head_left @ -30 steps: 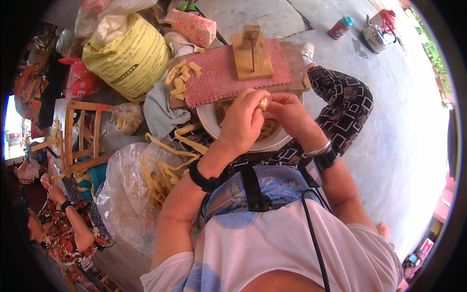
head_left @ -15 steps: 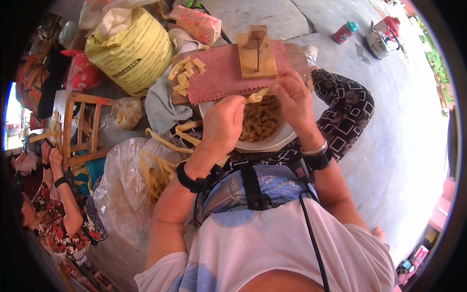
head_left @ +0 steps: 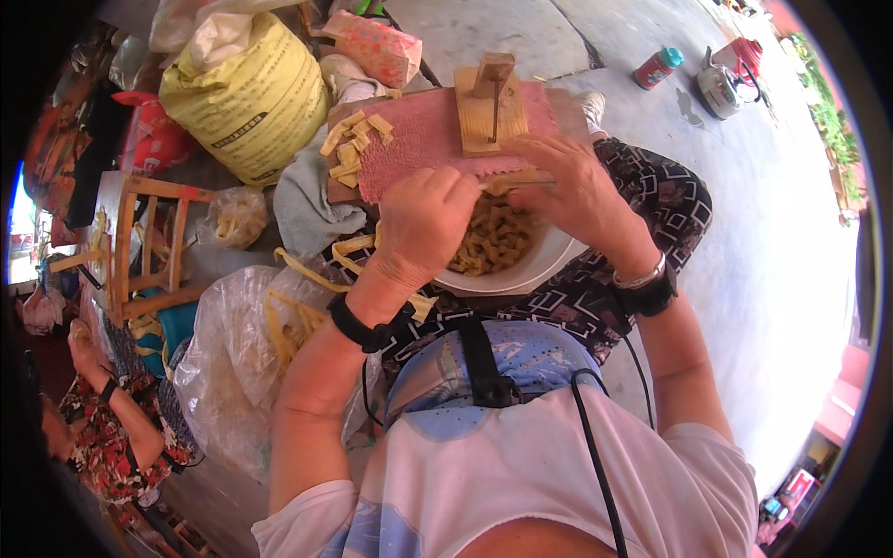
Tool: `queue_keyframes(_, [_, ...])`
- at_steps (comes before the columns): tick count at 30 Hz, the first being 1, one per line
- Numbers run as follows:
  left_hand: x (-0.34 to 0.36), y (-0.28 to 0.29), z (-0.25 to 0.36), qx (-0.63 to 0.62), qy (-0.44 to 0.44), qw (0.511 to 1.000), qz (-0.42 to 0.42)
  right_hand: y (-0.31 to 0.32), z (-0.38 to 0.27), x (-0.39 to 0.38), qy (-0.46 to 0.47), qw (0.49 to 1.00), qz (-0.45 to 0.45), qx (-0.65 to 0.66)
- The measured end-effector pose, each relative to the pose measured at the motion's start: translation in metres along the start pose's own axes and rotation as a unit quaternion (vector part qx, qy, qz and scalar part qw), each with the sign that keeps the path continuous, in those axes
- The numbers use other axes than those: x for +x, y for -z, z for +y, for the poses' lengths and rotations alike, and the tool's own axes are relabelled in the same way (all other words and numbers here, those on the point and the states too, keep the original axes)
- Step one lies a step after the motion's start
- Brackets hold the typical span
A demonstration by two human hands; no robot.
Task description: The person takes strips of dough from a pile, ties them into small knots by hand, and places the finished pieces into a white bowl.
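My left hand [head_left: 423, 223] is over the left rim of a white bowl [head_left: 556, 263], fingertips pinched on the end of a yellow strip [head_left: 502, 186]. My right hand [head_left: 577, 191] reaches over the right side of the bowl, fingers stretched toward the strip, partly covering it. Knotted yellow pieces [head_left: 488, 242] fill the bowl. Behind it lies a board covered with a pink cloth [head_left: 409, 153]. On the board stand a wooden block with an upright piece and thin metal rod [head_left: 479, 112] and a pile of short cut strips [head_left: 352, 149].
Long yellow strips [head_left: 312, 265] trail from a clear plastic bag [head_left: 228, 358] at my left. A yellow sack [head_left: 246, 102], a grey cloth [head_left: 316, 205] and a wooden chair [head_left: 149, 251] are farther left. A kettle [head_left: 721, 84] and a red bottle [head_left: 656, 70] stand far right. Another person [head_left: 107, 428] sits at left.
My right hand has moved slightly right, its fingers stretching from a pinch. The knotted part between my hands has dropped lower and is partly hidden. The other person's hands have moved apart.
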State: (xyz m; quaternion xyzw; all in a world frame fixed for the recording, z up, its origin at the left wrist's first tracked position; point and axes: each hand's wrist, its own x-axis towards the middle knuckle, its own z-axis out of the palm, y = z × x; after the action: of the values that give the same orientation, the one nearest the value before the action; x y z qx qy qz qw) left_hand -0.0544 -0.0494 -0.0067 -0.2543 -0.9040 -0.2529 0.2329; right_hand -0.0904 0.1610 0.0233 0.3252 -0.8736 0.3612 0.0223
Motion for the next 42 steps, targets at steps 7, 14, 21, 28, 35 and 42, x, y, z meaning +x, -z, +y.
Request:
queue_keyframes(7, [0.005, 0.0, 0.0, 0.035, -0.109, 0.993, 0.039, 0.007, 0.016, 0.004, -0.252, 0.865, -0.169, 0.4])
queue_keyframes(14, [0.011, -0.006, 0.006, -0.036, -0.095, 0.994, 0.047, 0.001, -0.004, 0.005, -0.224, 0.874, -0.108, 0.417])
queue_keyframes(21, [0.0, 0.012, 0.0, -0.139, 0.027, 0.989, -0.051, 0.036, 0.002, -0.002, -0.182, 0.961, -0.139, 0.159])
queue_keyframes(28, [0.021, 0.0, -0.014, -0.266, 0.155, 0.946, -0.1, 0.021, 0.023, 0.009, -0.262, 0.906, -0.078, 0.324])
queue_keyframes(35, [0.05, -0.035, -0.053, -0.35, 0.259, 0.891, -0.127, -0.004, 0.059, 0.033, -0.22, 0.938, 0.042, 0.264])
queue_keyframes(42, [0.062, -0.075, -0.077, -0.216, 0.147, 0.964, -0.052, -0.025, 0.093, 0.042, -0.123, 0.987, 0.074, -0.073])
